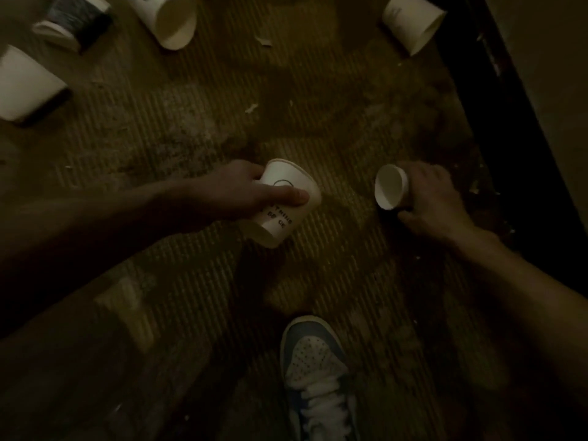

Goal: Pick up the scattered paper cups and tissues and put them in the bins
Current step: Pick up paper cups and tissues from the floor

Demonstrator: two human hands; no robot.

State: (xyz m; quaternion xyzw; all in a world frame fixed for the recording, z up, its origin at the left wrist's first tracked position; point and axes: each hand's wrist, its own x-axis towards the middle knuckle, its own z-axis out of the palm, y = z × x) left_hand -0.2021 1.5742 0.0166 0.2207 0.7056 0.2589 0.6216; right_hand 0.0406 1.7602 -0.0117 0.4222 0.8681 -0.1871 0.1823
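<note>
Floor matting (191, 128) carries loose paper cups (173, 20) along its far edge. Left hand (241, 192) curls around a printed cup (286, 198), tilted, mid-floor; right hand (436, 198) grips a smaller plain cup (389, 186) near the matting's dark right edge, mouth facing left

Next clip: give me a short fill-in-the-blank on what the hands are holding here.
1. The cup with printed lettering is gripped by the ____.
2. The right hand holds a smaller plain white ____.
3. Near the bottom edge, a blue and white ____ stands on the carpet.
Missing: left hand; cup; shoe.
</note>
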